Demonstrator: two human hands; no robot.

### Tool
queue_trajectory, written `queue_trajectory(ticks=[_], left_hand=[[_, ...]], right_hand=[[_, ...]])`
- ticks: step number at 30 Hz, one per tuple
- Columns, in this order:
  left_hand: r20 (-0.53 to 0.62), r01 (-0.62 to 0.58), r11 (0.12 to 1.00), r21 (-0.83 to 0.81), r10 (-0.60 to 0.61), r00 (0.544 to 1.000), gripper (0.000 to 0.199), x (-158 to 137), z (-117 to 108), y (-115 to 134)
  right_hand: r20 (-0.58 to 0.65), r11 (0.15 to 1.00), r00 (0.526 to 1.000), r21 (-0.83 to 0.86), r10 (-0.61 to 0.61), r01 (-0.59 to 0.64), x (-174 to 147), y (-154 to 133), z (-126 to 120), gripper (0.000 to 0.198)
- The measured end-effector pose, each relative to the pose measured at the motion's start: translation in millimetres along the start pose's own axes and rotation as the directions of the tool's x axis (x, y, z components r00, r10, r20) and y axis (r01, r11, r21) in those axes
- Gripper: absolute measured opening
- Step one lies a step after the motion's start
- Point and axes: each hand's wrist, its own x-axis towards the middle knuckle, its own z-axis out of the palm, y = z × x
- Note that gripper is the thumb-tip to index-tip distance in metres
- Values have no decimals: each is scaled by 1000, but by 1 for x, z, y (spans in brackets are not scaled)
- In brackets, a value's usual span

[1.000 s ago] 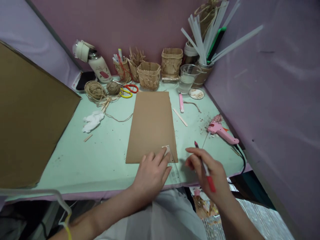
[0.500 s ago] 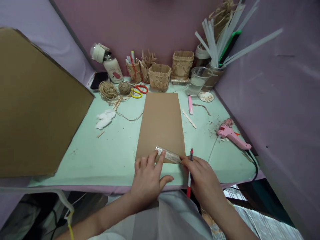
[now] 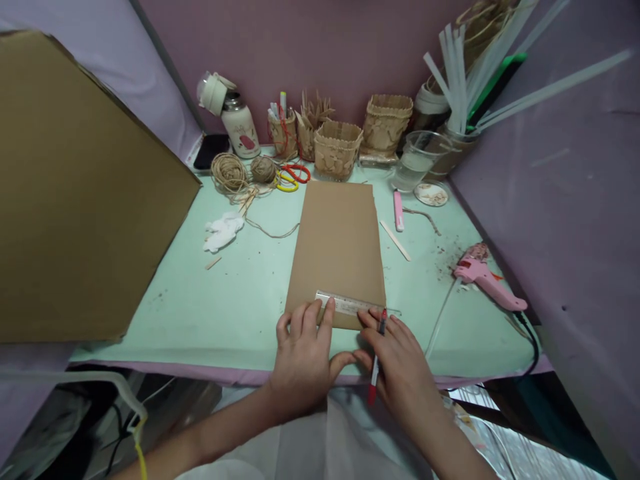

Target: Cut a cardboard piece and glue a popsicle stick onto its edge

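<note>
A rectangular piece of cardboard lies flat on the table in front of me. Across its near end rests a clear ruler, tilted slightly and sticking out past the cardboard's right edge. My left hand is open, its fingertips pressing on the ruler's left part and its thumb stretched towards my other hand. In my right hand a red pen is held between the fingers, red cap end pointing down towards me. The fingertips of that hand also touch the ruler's right part.
A large cardboard sheet stands at left. Right of the work lie a wooden stick, a pink cutter and a pink glue gun. Twine, scissors, a bottle and a plastic cup stand behind.
My right hand has shifted along the ruler, its fingers now lying over it. The ruler sits nearer level and shows past the cardboard's right edge. The whole view has swung slightly.
</note>
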Motion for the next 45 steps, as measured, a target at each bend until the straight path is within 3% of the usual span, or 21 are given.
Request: queue_trajectory(ticks=[45], left_hand=[[9, -14, 1000, -6, 14, 1000, 71, 2, 2, 0]], right_hand=[[-136, 991, 984, 78, 114, -104, 6, 0, 13, 12]])
